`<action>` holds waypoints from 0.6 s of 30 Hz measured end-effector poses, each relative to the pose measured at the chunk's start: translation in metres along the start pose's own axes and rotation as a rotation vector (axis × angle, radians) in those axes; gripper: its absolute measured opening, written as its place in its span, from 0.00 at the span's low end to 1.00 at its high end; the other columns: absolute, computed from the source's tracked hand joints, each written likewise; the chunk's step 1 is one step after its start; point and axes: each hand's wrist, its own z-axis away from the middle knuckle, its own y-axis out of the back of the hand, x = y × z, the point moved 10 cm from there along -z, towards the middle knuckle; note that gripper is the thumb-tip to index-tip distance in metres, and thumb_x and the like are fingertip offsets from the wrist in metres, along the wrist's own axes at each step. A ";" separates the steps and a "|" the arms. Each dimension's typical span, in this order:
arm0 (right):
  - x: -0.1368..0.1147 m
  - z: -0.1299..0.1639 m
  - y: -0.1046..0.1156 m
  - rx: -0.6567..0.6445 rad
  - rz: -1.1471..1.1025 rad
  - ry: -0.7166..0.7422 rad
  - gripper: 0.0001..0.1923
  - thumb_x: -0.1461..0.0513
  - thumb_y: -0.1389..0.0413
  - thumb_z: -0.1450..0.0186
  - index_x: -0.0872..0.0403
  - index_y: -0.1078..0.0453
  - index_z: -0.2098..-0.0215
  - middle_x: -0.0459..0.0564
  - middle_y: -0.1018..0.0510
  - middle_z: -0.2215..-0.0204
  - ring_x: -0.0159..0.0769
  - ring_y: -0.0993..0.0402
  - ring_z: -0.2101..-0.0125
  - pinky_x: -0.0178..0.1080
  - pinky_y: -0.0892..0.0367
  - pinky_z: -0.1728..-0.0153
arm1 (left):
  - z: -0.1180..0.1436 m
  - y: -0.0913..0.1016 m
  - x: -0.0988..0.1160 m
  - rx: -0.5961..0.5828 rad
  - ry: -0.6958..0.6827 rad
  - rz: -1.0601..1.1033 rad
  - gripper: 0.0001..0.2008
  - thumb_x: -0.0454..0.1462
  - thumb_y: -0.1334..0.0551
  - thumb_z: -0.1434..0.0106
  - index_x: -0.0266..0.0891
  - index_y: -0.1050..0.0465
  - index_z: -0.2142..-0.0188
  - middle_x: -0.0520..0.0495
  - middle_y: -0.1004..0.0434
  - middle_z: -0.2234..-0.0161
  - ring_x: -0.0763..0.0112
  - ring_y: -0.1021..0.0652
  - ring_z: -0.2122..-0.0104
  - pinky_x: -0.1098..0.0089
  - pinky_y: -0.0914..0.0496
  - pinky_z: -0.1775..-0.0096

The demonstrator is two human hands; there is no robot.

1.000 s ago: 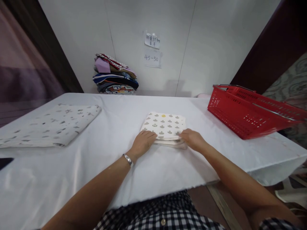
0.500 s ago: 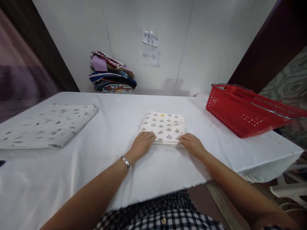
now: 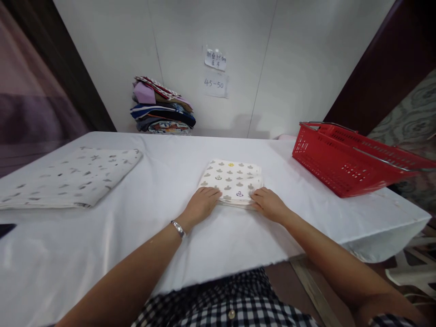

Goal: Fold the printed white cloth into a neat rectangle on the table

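A small folded cream cloth [image 3: 232, 180] printed with grey shapes lies in the middle of the white-covered table [image 3: 218, 236]. My left hand [image 3: 201, 204], with a silver watch on its wrist, rests flat on the cloth's near left corner. On the near right corner sits my right hand [image 3: 269, 204], fingers curled over the edge. Both hands press on the cloth rather than lift it.
A larger folded patterned cloth [image 3: 71, 177] lies at the table's left. A red plastic basket [image 3: 344, 159] stands at the right. A pile of folded colourful fabrics [image 3: 161, 109] sits at the back against the wall, below two paper notes [image 3: 215, 72].
My right hand has slid a little left along the cloth's near edge, squaring the fold. My left hand has stayed on the near left corner. The view shifted slightly.
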 end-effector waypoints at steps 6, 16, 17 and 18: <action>0.001 -0.006 -0.001 -0.028 -0.027 0.054 0.10 0.62 0.52 0.34 0.54 0.30 0.67 0.52 0.27 0.64 0.38 0.34 0.61 0.40 0.38 0.61 | 0.001 0.001 0.000 0.016 0.011 0.022 0.12 0.34 0.48 0.35 0.41 0.31 0.54 0.46 0.26 0.54 0.65 0.29 0.53 0.59 0.35 0.53; 0.010 0.007 0.006 0.076 0.157 0.030 0.09 0.63 0.52 0.34 0.55 0.31 0.67 0.52 0.27 0.68 0.39 0.35 0.65 0.40 0.44 0.64 | 0.001 0.000 0.005 0.057 -0.020 -0.011 0.13 0.32 0.49 0.34 0.41 0.31 0.54 0.46 0.27 0.53 0.66 0.29 0.53 0.61 0.35 0.53; 0.008 0.009 0.003 0.067 0.154 0.049 0.09 0.64 0.52 0.35 0.55 0.31 0.67 0.52 0.27 0.68 0.39 0.35 0.65 0.39 0.44 0.65 | 0.001 -0.001 0.005 0.054 -0.022 -0.017 0.13 0.32 0.49 0.34 0.41 0.30 0.55 0.46 0.26 0.54 0.66 0.28 0.54 0.61 0.35 0.53; 0.006 0.011 0.000 0.060 0.149 0.063 0.08 0.64 0.52 0.35 0.56 0.31 0.68 0.52 0.27 0.68 0.39 0.35 0.65 0.39 0.44 0.66 | 0.001 0.000 0.006 0.054 -0.021 -0.021 0.12 0.32 0.49 0.34 0.41 0.30 0.55 0.46 0.26 0.54 0.66 0.28 0.54 0.61 0.35 0.53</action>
